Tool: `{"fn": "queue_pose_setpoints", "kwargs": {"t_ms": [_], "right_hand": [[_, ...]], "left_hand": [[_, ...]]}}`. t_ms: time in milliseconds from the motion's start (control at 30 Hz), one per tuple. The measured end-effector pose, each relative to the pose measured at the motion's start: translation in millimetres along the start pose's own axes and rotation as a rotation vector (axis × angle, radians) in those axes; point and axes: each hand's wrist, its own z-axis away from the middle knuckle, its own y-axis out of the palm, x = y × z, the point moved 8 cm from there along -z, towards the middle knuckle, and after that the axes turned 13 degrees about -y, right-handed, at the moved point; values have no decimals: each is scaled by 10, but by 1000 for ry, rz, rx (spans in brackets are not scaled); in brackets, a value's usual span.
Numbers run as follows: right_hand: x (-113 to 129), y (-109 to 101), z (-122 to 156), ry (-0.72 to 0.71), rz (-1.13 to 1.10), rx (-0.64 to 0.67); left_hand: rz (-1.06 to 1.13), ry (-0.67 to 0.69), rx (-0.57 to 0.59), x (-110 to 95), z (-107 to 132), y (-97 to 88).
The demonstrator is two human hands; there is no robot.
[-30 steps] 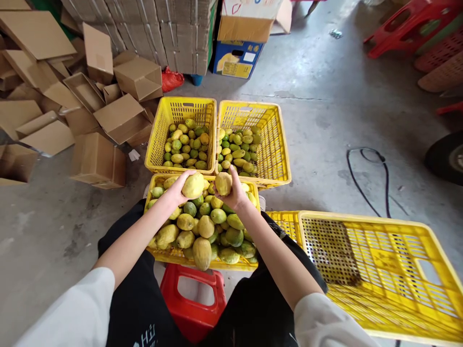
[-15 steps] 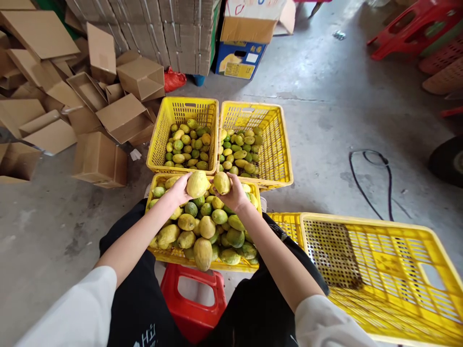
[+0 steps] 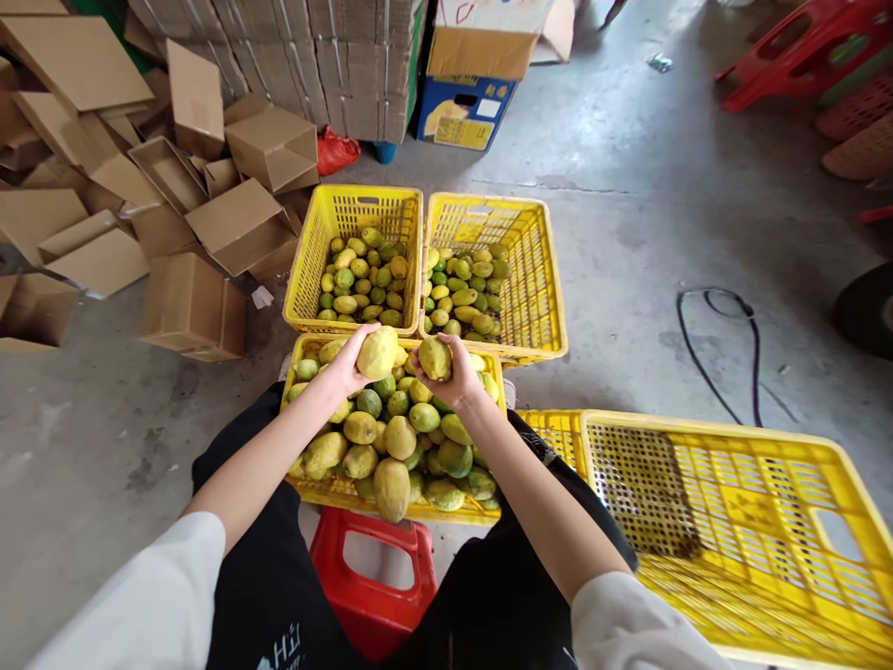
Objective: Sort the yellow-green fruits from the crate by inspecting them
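Note:
My left hand (image 3: pixel 347 365) is closed round a large pale-yellow papaya (image 3: pixel 378 353). Beside it, my right hand (image 3: pixel 457 374) grips a smaller, yellow-green papaya (image 3: pixel 435 358), its end facing up. Both are held over the near yellow crate (image 3: pixel 394 509), a small gap apart. That crate is heaped with yellow and green papayas (image 3: pixel 400 437), and one larger papaya (image 3: pixel 392 490) rests at its front edge. The crate stands between my legs, by a red plastic stool (image 3: pixel 377 596).
Beyond are two yellow crates, the left one (image 3: pixel 299 270) and the right one (image 3: pixel 537 270), both partly filled with smaller fruit. Another yellow crate (image 3: pixel 760 507) lies to my right. Cardboard boxes (image 3: pixel 188 307) are piled at left. A black cord (image 3: pixel 753 354) lies on the floor.
The papaya in my right hand has been turned and has shifted slightly right and down. The left papaya has tilted a little and moved slightly left. The crates stay put.

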Motion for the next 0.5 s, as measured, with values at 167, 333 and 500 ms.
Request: {"fn": "queue_pose_setpoints", "kwargs": {"t_ms": [167,333,500], "right_hand": [[66,7,-7,-96,35,9],[37,-49,-40,-74,76,-24],[-5,-82,-57,-61,149,-50]], "left_hand": [[165,-106,149,34,92,149],[185,-154,135,84,158,202],[48,-122,150,75,24,134]]}}
